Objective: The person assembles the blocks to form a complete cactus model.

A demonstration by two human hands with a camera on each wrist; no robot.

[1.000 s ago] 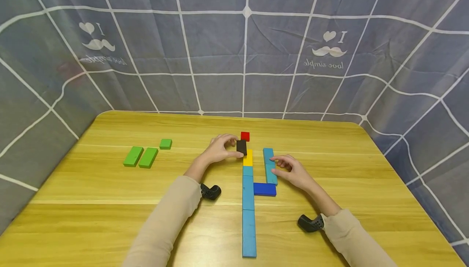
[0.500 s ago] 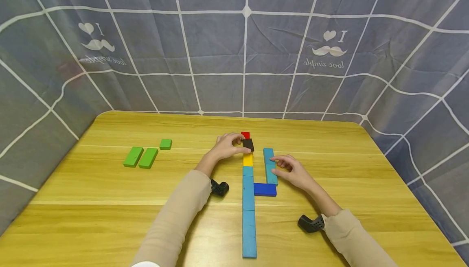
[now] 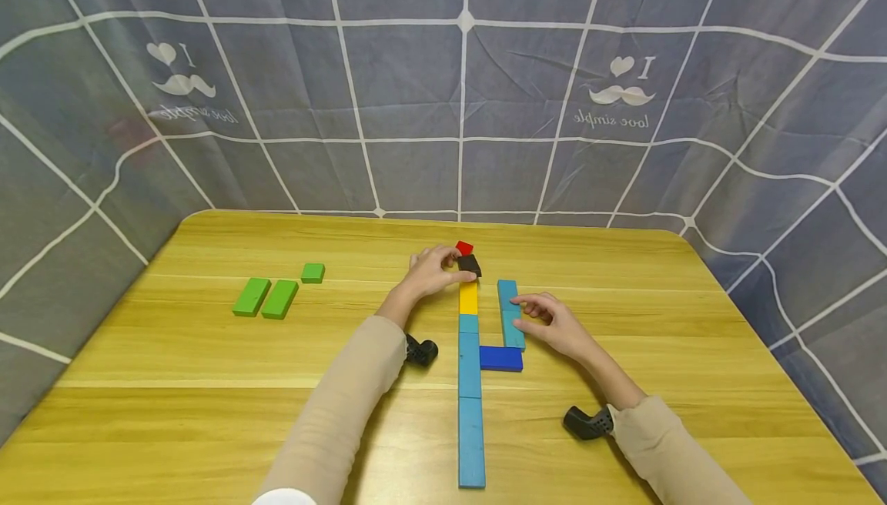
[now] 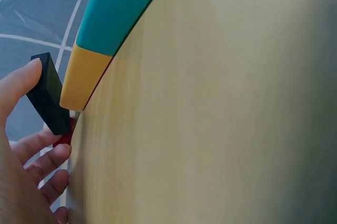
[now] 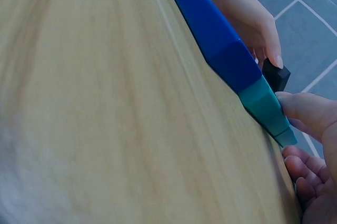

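Note:
My left hand [image 3: 431,272] pinches a black block [image 3: 470,265] between thumb and fingers. It holds the block tilted, just past the yellow block [image 3: 468,299] at the far end of a line of light blue blocks [image 3: 470,366]. Behind the black block sits a small red block [image 3: 464,248], turned askew and partly hidden by the fingers. To the right, my right hand [image 3: 554,324] rests with thumb and index fingertips at the edge of two light blue blocks [image 3: 513,332]. Its thumb [image 5: 305,105] overlaps one of them in the right wrist view; firm contact is unclear.
A dark blue block [image 3: 501,359] joins the long line to the shorter light blue pair. Several green blocks, including a small square one [image 3: 313,273], lie on the left of the wooden table [image 3: 173,413]. A grey checked curtain [image 3: 402,89] hangs behind the table's far edge.
My left hand has carried the black block right and then away from me, to beyond the yellow block. The red block has shifted slightly farther away and turned. My right hand has stayed still.

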